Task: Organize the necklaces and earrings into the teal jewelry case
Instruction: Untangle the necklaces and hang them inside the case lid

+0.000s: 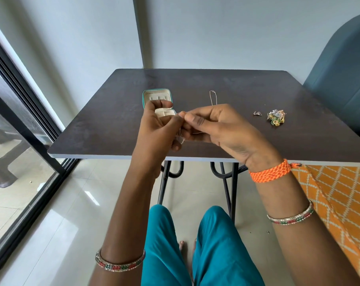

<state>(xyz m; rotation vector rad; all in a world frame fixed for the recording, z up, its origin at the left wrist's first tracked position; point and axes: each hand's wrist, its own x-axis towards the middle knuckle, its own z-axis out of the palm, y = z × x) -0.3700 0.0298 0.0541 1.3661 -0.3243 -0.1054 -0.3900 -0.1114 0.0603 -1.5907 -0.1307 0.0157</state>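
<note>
The teal jewelry case (157,95) lies open on the dark table, its cream lining showing. My left hand (157,129) and my right hand (213,125) meet above the table's near edge, just in front of the case. Both pinch a thin silvery chain (180,134) between fingertips; most of it is hidden by my fingers. A second thin necklace (213,97) lies looped on the table behind my right hand. Right of it lie a small silver earring (257,113) and a heap of colourful earrings (276,117).
The dark table (216,83) stands against a pale wall. A teal chair (344,75) sits at the right, an orange patterned cloth (339,195) below it. A glass sliding door (16,141) runs along the left. My knees are under the table's front edge.
</note>
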